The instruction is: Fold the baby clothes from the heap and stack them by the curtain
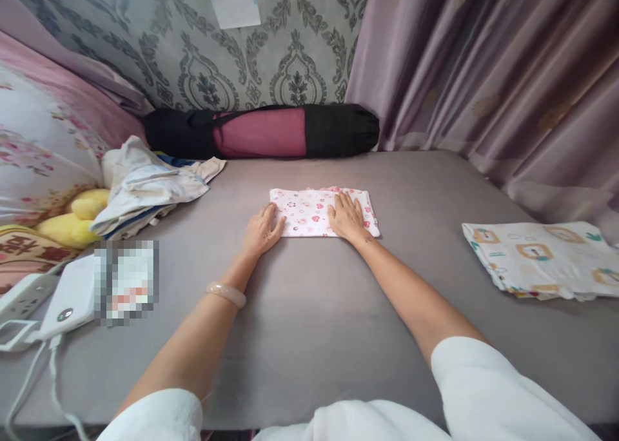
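A folded piece of white cloth (304,212) with pink hearts and small prints lies flat on the grey surface in front of me. A bit of pink trim shows along its far edge. My left hand (264,229) rests at its left end, fingers stretched out over the edge. On the right part of the cloth my right hand (346,217) lies flat with fingers spread. Neither hand grips anything. A pale bangle (226,294) circles my left wrist.
Folded printed cloth (541,258) lies at the right. Crumpled clothes (155,180) and a yellow plush toy (77,220) are at the left, near a white power bank (72,296) with cables and a power strip (24,297). A black-and-maroon long bag (261,132) lies along the wall.
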`<state>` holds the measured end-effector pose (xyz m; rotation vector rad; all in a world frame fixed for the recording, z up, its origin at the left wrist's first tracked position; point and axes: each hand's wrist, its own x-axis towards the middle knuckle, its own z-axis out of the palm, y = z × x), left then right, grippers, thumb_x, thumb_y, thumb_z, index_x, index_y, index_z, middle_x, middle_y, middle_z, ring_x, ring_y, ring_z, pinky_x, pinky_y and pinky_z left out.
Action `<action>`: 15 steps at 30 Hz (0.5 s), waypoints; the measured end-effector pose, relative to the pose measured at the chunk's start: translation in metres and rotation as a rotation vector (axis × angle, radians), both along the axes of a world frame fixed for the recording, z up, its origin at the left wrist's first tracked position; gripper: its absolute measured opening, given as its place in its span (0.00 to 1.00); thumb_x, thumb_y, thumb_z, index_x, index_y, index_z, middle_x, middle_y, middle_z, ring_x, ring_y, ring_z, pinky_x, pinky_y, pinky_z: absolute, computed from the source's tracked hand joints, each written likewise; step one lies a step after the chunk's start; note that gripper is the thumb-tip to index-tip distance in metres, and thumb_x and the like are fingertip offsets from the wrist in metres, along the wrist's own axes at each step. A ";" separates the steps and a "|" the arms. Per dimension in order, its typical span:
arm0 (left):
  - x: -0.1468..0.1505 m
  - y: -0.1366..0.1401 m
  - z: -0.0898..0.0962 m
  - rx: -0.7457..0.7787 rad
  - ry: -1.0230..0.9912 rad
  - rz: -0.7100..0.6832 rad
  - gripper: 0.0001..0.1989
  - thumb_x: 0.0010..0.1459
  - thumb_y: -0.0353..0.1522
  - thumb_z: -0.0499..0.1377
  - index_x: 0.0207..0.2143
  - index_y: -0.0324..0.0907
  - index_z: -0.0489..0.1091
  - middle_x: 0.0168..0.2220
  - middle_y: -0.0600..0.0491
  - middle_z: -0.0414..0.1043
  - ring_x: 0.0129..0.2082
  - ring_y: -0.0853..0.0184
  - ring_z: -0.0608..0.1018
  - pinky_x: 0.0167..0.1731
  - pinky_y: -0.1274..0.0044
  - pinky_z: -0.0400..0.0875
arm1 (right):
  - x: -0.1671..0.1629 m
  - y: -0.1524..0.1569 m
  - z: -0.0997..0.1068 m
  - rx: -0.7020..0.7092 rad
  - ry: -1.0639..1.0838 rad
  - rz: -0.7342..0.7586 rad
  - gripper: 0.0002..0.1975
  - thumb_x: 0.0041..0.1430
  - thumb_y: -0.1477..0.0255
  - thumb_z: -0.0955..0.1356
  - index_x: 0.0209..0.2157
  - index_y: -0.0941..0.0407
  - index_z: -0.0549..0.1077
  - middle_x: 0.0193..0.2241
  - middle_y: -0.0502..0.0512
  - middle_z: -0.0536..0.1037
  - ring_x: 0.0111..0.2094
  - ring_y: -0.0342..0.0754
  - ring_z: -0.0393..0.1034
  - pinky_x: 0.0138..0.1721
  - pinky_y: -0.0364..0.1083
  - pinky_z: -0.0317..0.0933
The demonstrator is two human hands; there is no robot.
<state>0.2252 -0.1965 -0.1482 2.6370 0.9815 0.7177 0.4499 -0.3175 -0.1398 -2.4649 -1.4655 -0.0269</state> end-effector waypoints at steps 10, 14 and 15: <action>-0.001 0.001 -0.001 -0.001 -0.033 0.002 0.24 0.63 0.42 0.51 0.58 0.38 0.61 0.58 0.39 0.66 0.58 0.53 0.69 0.58 0.62 0.64 | -0.030 0.022 0.014 0.028 0.028 0.040 0.28 0.67 0.68 0.54 0.64 0.69 0.56 0.67 0.67 0.53 0.68 0.55 0.43 0.66 0.56 0.34; -0.001 0.001 -0.002 0.000 -0.041 0.004 0.25 0.63 0.42 0.51 0.58 0.37 0.61 0.58 0.38 0.66 0.58 0.53 0.70 0.58 0.62 0.64 | -0.039 0.029 0.009 0.022 0.043 0.038 0.30 0.68 0.67 0.54 0.65 0.69 0.54 0.67 0.66 0.52 0.68 0.56 0.42 0.66 0.57 0.34; -0.001 0.001 -0.003 -0.001 -0.042 0.004 0.25 0.63 0.41 0.51 0.58 0.38 0.61 0.58 0.38 0.66 0.58 0.53 0.70 0.57 0.62 0.64 | -0.039 0.030 0.007 0.020 0.042 0.033 0.30 0.68 0.66 0.54 0.65 0.68 0.54 0.68 0.65 0.51 0.68 0.56 0.42 0.66 0.57 0.34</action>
